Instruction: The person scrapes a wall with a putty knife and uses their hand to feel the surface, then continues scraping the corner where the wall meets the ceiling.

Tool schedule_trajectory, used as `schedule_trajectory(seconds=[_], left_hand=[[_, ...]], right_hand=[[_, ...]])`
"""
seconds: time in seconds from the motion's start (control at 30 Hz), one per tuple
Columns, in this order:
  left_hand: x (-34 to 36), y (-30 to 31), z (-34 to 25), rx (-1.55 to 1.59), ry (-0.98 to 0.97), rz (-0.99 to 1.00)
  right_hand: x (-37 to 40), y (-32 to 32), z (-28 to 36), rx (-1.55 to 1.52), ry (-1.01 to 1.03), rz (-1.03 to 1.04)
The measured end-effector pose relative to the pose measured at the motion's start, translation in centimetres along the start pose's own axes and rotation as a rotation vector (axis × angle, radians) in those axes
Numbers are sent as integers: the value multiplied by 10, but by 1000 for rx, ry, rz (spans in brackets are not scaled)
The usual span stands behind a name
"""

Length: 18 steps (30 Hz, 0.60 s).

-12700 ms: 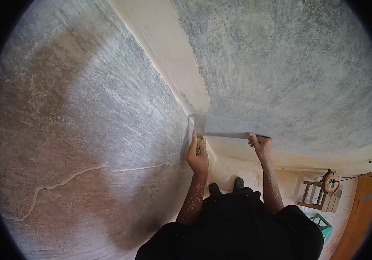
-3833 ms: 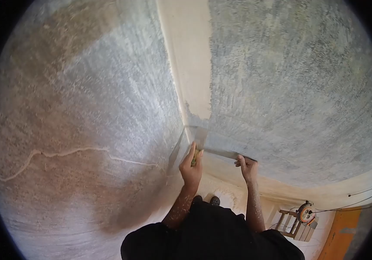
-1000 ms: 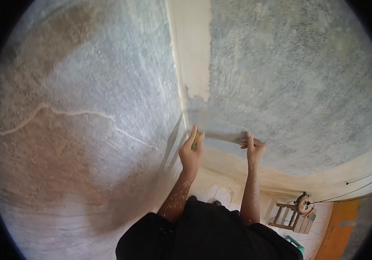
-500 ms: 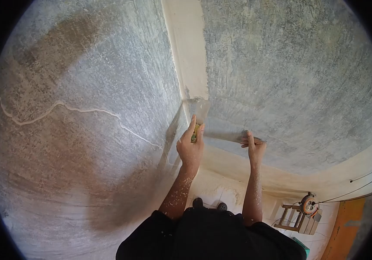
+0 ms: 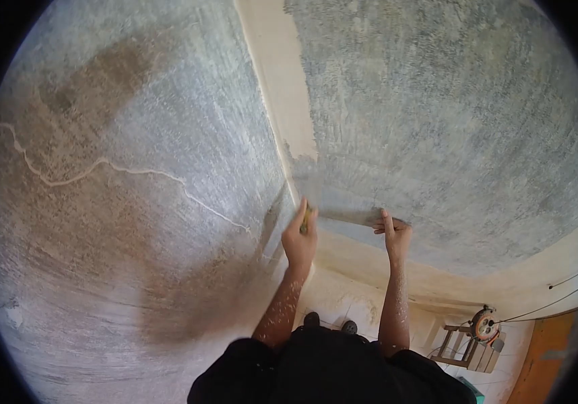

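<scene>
My left hand (image 5: 298, 244) is closed round the yellow-green handle of a putty knife (image 5: 306, 222), index finger stretched along it. The putty knife's blade, blurred, is at the wall corner just below a pale strip of filler (image 5: 282, 81). To the right, my right hand (image 5: 397, 241) pinches what looks like a thin flat grey plate (image 5: 349, 211), thumb on top and fingers beneath. The plate reaches left towards the putty knife, and its outline is hard to tell from the shadow. White specks cover both forearms.
Rough grey walls meet at the corner; a wavy pale line (image 5: 73, 179) crosses the left wall (image 5: 168, 121). At lower right, a cable reel (image 5: 484, 324) sits by a small wooden stool (image 5: 461, 347), with cables running right. An orange panel (image 5: 538, 357) stands beyond. My feet are on pale tiles (image 5: 331, 308).
My left hand and the putty knife have moved slightly down along the corner. The filler strip's ragged lower end looks changed. My right hand keeps nearly the same pose; the view has shifted a little.
</scene>
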<state>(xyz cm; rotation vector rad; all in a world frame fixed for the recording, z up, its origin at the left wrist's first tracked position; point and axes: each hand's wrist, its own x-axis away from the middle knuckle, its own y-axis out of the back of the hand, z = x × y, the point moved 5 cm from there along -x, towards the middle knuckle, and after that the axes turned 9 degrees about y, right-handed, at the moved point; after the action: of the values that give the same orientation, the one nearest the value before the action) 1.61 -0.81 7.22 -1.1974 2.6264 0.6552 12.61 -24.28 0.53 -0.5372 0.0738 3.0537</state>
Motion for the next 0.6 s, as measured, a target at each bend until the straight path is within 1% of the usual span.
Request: schedule_trajectory(seconds=[0.07,0.17,0.27,0.37,0.4,0.47,0.5,0.6], left_hand=[[11,-10,24,-96,-53,-58],[6,4,20,-17,-43,-29],[3,4,20,-27,31,34],[0,-4,21,25,-49,-17],[-5,-1,12,51,-44,-36],[-26,5,-33,112,-25,-72],[-34,13,-58,139,-79,-105],[-26,13,-48,55,17,-54]], right_hand=[[-2,-2,-6,29,20,15],[-1,-6,-8,15,8,-42],[0,-8,-2,8,10,-60],[-1,-7,-10,18,6,-37],[-1,-8,-10,23,6,-38],[-1,-6,-11,45,7,-36],[-1,-6,-13,50,5,-36],[-2,-5,-15,62,13,-31]])
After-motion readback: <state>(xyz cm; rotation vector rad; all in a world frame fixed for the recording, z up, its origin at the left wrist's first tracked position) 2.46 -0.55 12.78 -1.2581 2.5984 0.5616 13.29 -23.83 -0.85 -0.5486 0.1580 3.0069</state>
